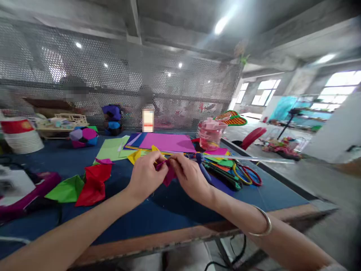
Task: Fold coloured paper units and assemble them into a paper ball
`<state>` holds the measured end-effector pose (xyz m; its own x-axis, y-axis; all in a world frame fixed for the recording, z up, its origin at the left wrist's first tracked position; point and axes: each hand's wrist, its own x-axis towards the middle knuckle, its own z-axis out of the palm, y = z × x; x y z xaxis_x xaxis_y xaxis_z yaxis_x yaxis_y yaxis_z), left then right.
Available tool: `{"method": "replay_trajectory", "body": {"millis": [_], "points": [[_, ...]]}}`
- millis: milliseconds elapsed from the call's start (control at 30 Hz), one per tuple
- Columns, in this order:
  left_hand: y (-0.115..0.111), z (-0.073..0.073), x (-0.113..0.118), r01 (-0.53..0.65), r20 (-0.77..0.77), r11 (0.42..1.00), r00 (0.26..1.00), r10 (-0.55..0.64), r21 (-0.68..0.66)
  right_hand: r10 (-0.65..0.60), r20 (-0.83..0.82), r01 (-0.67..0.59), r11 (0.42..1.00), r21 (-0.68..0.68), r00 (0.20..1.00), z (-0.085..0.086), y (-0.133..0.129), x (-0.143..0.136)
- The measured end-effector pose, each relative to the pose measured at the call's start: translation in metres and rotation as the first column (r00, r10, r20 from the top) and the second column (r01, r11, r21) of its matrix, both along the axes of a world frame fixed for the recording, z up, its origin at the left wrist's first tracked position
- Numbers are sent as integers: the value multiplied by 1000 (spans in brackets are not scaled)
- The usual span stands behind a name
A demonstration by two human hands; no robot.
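Observation:
Both hands meet over the blue tabletop (126,222), pinching a small piece of purple folded paper (168,177). My left hand (148,173) has its thumb and fingers closed on the paper's left side. Opposite it, my right hand (191,176) is closed on the paper's right edge, its fingertips partly hidden. Yellow folded paper (134,156) shows just behind my left hand. Left of that hand lie a red folded paper piece (94,184) and a green one (67,189). A stack of coloured sheets, magenta paper (169,142) on top, lies beyond my hands.
Scissors (248,175) and a glue gun (203,167) lie at the right. Behind them stands a pink transparent bucket (210,133). Light green sheets (109,148), a multicoloured paper ball (84,136) and a white-and-red tub (21,135) are at the left. A perforated metal screen (175,82) rises behind.

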<state>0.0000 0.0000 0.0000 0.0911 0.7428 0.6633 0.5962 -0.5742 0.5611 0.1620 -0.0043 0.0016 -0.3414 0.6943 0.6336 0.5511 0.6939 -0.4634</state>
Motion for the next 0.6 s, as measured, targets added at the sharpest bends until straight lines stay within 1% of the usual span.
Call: {"method": "replay_trajectory", "body": {"millis": [67, 167, 233, 300, 367, 467, 533, 600], "points": [[3, 4, -3, 4, 110, 997, 994, 5, -80, -9, -65, 1, 994, -113, 998, -4, 0, 0], [6, 7, -6, 33, 232, 984, 973, 8, -173, -37, -149, 0, 970, -242, 988, -9, 4, 0], [6, 7, -5, 63, 276, 975, 961, -1, -213, -59, -199, 1, 960, -280, 978, -11, 7, 1], [5, 5, -4, 100, 286, 962, 958, -25, -252, -70, -224, 10, 966, -259, 972, -12, 11, 2], [6, 3, -4, 151, 288, 954, 955, -73, -260, -59, -199, 14, 975, -223, 978, -12, 13, 4], [6, 1, -5, 270, 273, 938, 940, -206, -220, 0, -122, -24, 980, -199, 993, -12, 13, 7], [7, 1, -7, 339, 233, 916, 928, -289, -214, 36, -81, -50, 980, -190, 996, -14, 12, 8], [7, 1, -10, 339, 172, 914, 937, -305, -223, 44, -53, -53, 982, -181, 998, -15, 11, 8]]}}
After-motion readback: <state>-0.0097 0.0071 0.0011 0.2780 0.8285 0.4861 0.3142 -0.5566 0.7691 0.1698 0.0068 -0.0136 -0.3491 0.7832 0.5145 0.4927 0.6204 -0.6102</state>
